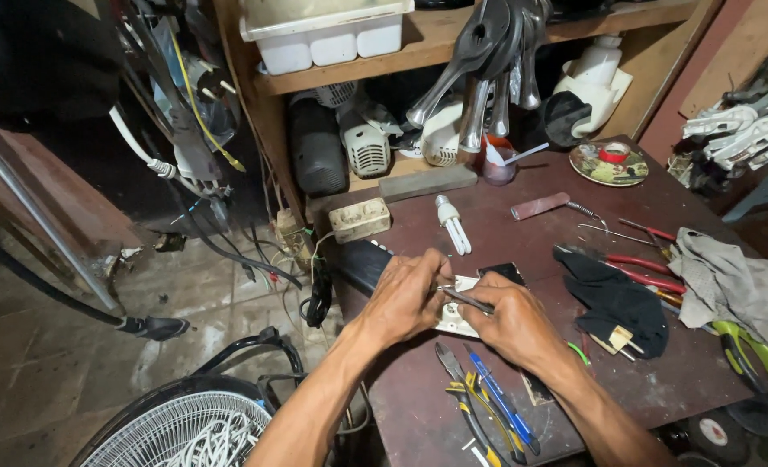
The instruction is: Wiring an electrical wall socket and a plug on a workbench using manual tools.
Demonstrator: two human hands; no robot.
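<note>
1. Left hand clamps down on the white plastic part, pinning it to the table.
2. Right hand is closed around a thin metal tool.
3. The tool's long axis runs from the right hand up-left; its tip sits at the left fingers, over the part.
4. Both hands touch the part, with pliers just below.

A small dark screen, a flat black rectangle, lies on the bench just beyond the right hand. A round disc with a red-and-white label sits at the bench's near right edge. A white plastic container, rectangular and ribbed, stands on the wooden shelf above.
</note>
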